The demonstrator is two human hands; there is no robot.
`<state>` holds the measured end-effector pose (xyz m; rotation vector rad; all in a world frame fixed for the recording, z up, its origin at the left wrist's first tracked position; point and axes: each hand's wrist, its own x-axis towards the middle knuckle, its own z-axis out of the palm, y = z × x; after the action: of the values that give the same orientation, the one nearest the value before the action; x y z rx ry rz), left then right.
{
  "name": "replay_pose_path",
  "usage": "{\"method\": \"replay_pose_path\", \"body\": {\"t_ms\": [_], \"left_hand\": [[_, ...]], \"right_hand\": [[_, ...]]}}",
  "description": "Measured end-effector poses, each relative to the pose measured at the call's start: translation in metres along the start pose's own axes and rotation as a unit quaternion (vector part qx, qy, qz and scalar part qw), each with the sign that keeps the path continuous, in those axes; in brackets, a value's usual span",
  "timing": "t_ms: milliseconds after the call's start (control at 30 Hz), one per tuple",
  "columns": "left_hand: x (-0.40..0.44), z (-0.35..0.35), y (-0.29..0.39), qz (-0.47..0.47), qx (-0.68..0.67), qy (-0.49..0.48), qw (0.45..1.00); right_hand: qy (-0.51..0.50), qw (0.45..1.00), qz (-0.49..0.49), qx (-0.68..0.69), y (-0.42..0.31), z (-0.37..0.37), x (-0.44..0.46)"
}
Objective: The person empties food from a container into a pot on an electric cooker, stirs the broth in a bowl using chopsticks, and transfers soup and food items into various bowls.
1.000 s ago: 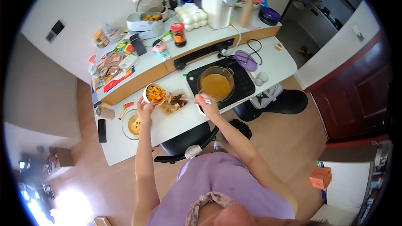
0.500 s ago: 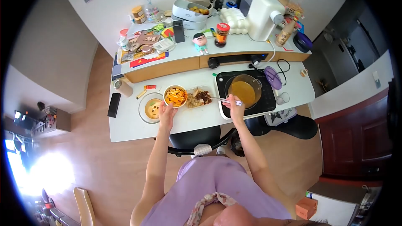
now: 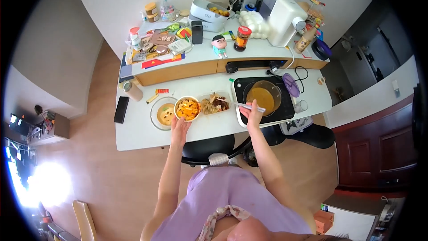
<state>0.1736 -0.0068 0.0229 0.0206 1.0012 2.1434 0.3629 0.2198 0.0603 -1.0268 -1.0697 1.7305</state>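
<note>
My left hand (image 3: pixel 180 130) grips the near edge of a white bowl (image 3: pixel 187 109) of food with orange-red sauce. In my right hand (image 3: pixel 253 115) is a pair of chopsticks (image 3: pixel 243 105), their tips pointing left over a clear tray (image 3: pixel 207 112). Pale and dark brown food pieces (image 3: pixel 215 105) lie in that tray, just right of the bowl. Left of the bowl stands a glass dish (image 3: pixel 157 119) with a yellowish round item (image 3: pixel 166 114) in it. A pot (image 3: pixel 264 99) of brownish liquid sits on the black cooktop (image 3: pixel 243 84), beyond my right hand.
A phone (image 3: pixel 121 110) and a beige bottle (image 3: pixel 132 90) are at the table's left. A purple lid (image 3: pixel 291 85) and a glass cup (image 3: pixel 301 105) stand right of the cooktop. On the raised shelf are a sauce jar (image 3: pixel 242 39), a figurine (image 3: pixel 220 47) and a white dispenser (image 3: pixel 281 20).
The bowl and my left hand have come slightly nearer to me. The chopstick tips have shifted a little to the left over the tray. The camera view has tilted slightly.
</note>
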Motion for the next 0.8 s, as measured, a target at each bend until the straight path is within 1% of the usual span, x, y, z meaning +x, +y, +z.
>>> {"method": "replay_pose_path", "body": {"t_ms": [67, 100, 200, 233, 333, 400, 467, 533, 567, 600, 667, 700, 733, 800], "left_hand": [[-0.008, -0.005, 0.002, -0.002, -0.003, -0.011, 1.000], [-0.009, -0.008, 0.001, -0.011, 0.007, -0.003, 1.000], [-0.008, -0.009, 0.000, -0.023, 0.008, -0.022, 0.999], [-0.009, -0.010, -0.002, -0.028, 0.006, -0.034, 0.999], [-0.010, -0.003, -0.007, -0.046, -0.001, -0.028, 0.999], [-0.014, -0.001, -0.013, -0.056, 0.005, -0.026, 0.998], [-0.015, 0.005, -0.019, -0.058, 0.010, -0.025, 0.998], [-0.020, 0.007, -0.028, -0.051, 0.009, -0.027, 0.998], [-0.022, 0.009, -0.030, -0.046, 0.010, -0.029, 0.998], [-0.021, 0.013, -0.033, -0.044, 0.011, -0.032, 0.998], [-0.032, 0.015, -0.040, -0.043, 0.014, -0.030, 0.999], [-0.035, 0.016, -0.045, -0.035, 0.013, -0.040, 0.998], [-0.040, 0.017, -0.049, -0.031, 0.019, -0.029, 0.999], [-0.054, 0.027, -0.063, -0.017, 0.022, -0.007, 1.000]], "right_hand": [[0.000, 1.000, 0.001, -0.027, 0.009, -0.003, -0.002], [-0.004, 1.000, 0.002, -0.007, 0.008, -0.004, -0.007], [-0.007, 0.998, -0.051, 0.031, 0.002, -0.002, -0.017], [-0.012, 0.999, -0.050, 0.018, 0.000, -0.003, -0.021], [-0.067, 0.991, -0.114, -0.034, 0.002, -0.001, -0.029], [-0.096, 0.991, -0.068, -0.067, 0.007, -0.001, -0.035], [-0.104, 0.983, -0.131, -0.072, 0.008, 0.000, -0.038], [-0.137, 0.968, -0.116, -0.174, 0.007, -0.003, -0.037], [-0.142, 0.961, -0.170, -0.165, 0.008, -0.002, -0.036], [-0.129, 0.928, -0.252, -0.241, 0.004, -0.002, -0.035], [-0.157, 0.920, -0.253, -0.254, 0.001, -0.001, -0.033], [-0.170, 0.936, -0.206, -0.230, 0.002, -0.001, -0.032], [-0.162, 0.955, -0.190, -0.158, 0.002, -0.003, -0.035], [-0.153, 0.975, -0.159, -0.018, -0.006, -0.016, -0.036]]}}
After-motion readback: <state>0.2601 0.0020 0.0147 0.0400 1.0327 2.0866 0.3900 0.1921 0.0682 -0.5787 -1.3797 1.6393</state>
